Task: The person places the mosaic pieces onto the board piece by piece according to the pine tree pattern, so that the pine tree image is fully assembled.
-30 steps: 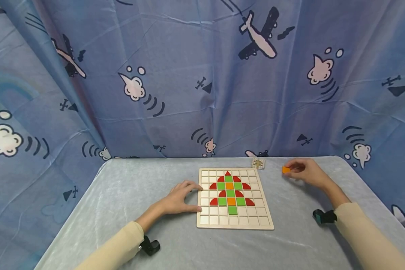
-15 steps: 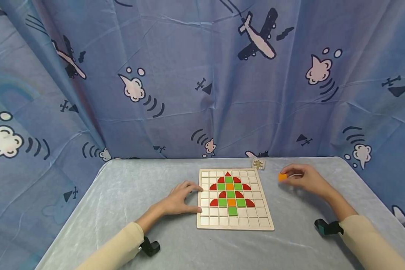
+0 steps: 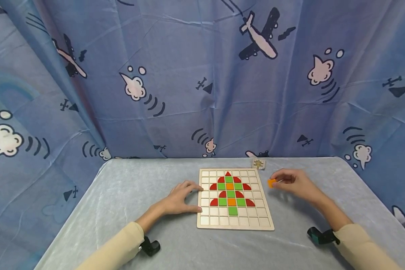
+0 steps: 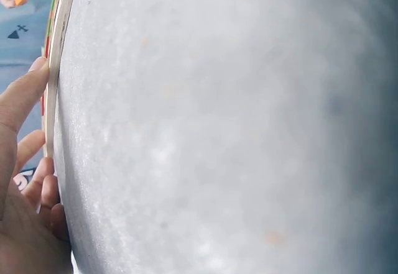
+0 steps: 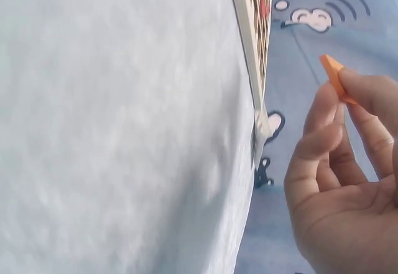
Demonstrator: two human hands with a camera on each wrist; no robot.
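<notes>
A pale wooden grid board [image 3: 235, 222] lies flat on the table, bearing red, green and orange tiles laid out like a tree. At its left edge rests my left hand [image 3: 179, 198], thumb and fingertips apart and touching the rim; the left wrist view shows the thumb [image 4: 30, 91] against the board's side. Between thumb and fingertips my right hand [image 3: 295, 183] pinches a small orange tile [image 3: 271, 183], held above the table just off the board's right edge. The right wrist view shows that orange tile [image 5: 334, 75] tilted, partly covered by the fingers.
A small patterned square card [image 3: 258, 164] lies behind the board's far right corner. Grey-white cloth [image 3: 141, 176] covers the table. A blue curtain [image 3: 175, 93] with planes and clouds hangs behind the far edge.
My right hand has carried the orange tile leftward and nearer to me, from the far right of the table to beside the board. The left hand and the board have stayed in place.
</notes>
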